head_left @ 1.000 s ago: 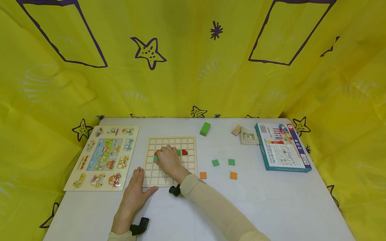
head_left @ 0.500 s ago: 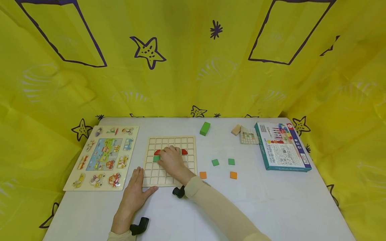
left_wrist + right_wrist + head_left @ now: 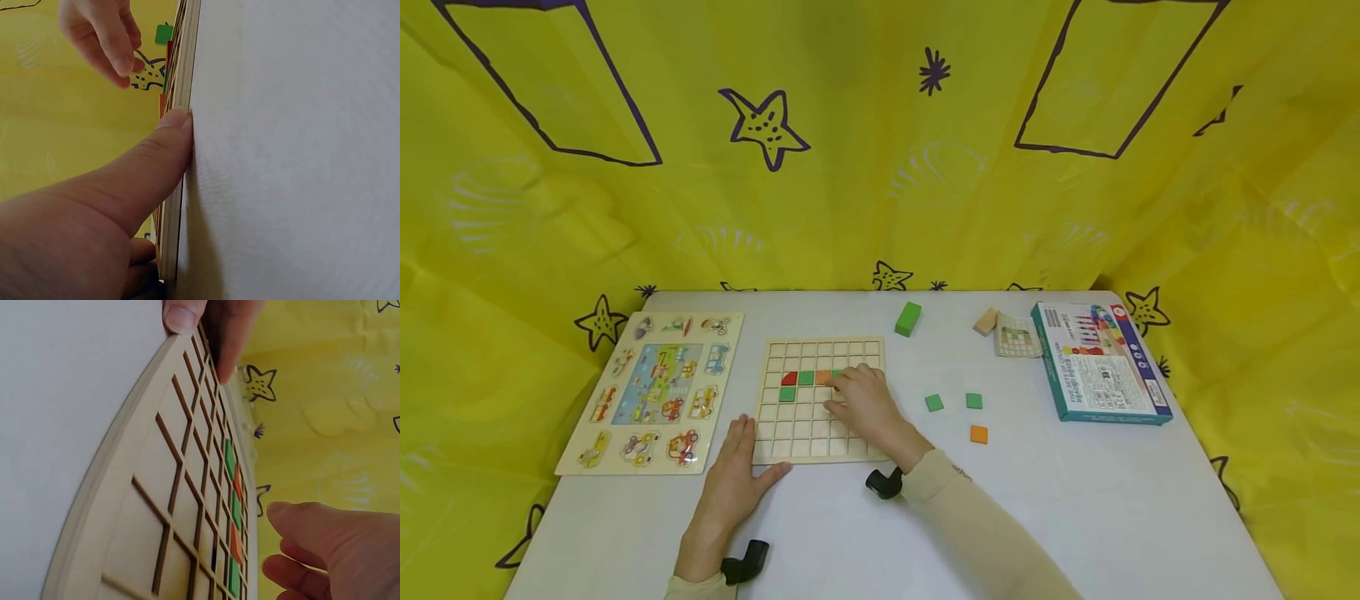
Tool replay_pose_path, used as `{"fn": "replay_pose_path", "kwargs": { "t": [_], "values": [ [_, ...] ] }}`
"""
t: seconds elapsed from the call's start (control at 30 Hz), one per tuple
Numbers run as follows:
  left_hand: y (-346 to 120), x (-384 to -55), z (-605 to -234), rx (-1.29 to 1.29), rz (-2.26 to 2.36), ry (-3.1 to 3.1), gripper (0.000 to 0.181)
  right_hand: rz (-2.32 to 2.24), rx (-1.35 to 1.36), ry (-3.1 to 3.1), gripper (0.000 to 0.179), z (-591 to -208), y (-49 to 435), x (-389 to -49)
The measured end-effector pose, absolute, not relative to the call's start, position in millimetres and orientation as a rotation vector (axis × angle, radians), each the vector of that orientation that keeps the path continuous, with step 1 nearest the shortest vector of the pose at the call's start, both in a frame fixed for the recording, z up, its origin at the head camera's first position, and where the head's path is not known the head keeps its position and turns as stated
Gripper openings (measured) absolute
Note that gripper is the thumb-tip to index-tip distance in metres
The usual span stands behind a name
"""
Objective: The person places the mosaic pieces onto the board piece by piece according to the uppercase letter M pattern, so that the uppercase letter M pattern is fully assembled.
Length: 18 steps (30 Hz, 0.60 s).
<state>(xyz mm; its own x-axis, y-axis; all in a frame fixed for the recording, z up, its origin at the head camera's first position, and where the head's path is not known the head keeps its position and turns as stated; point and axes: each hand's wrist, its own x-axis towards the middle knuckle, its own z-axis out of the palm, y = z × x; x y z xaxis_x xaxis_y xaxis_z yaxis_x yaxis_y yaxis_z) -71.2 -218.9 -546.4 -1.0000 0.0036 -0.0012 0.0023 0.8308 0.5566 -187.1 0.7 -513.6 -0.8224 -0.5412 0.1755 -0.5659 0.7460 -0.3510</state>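
A wooden grid board (image 3: 811, 432) lies on the table. On it are a red quarter-round tile (image 3: 789, 379), green tiles (image 3: 787, 394) and an orange tile (image 3: 823, 377). My left hand (image 3: 730, 479) lies at the board's near left corner, fingers straight along the left side; the left wrist view has the thumb (image 3: 153, 156) pressed against the front edge. Above the board's right half hovers my right hand (image 3: 872, 408), fingers loosely bent. In the right wrist view, nothing shows between its thumb and fingers (image 3: 300, 550). It hides part of the tile row.
Right of the board lie two loose green tiles (image 3: 934, 403) and an orange tile (image 3: 979, 434). Farther back are a green block (image 3: 907, 319), a plain wooden block (image 3: 986, 322) and a pattern card (image 3: 1018, 336). A box (image 3: 1101, 362) sits far right, a vehicle puzzle (image 3: 576, 446) far left.
My right hand has moved right across the board, uncovering the orange tile and a green tile in the row. Its wrist now covers where another loose orange tile lay. The left hand stays put.
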Motion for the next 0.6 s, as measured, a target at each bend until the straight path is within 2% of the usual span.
{"fn": "replay_pose_path", "kwargs": {
  "t": [0.6],
  "values": [
    [-219.8,-70.1,-547.4,-0.003,0.933,3.007,0.1,0.723,0.759,-2.921,0.033,-514.4,80.3,-182.7]
  ]
}}
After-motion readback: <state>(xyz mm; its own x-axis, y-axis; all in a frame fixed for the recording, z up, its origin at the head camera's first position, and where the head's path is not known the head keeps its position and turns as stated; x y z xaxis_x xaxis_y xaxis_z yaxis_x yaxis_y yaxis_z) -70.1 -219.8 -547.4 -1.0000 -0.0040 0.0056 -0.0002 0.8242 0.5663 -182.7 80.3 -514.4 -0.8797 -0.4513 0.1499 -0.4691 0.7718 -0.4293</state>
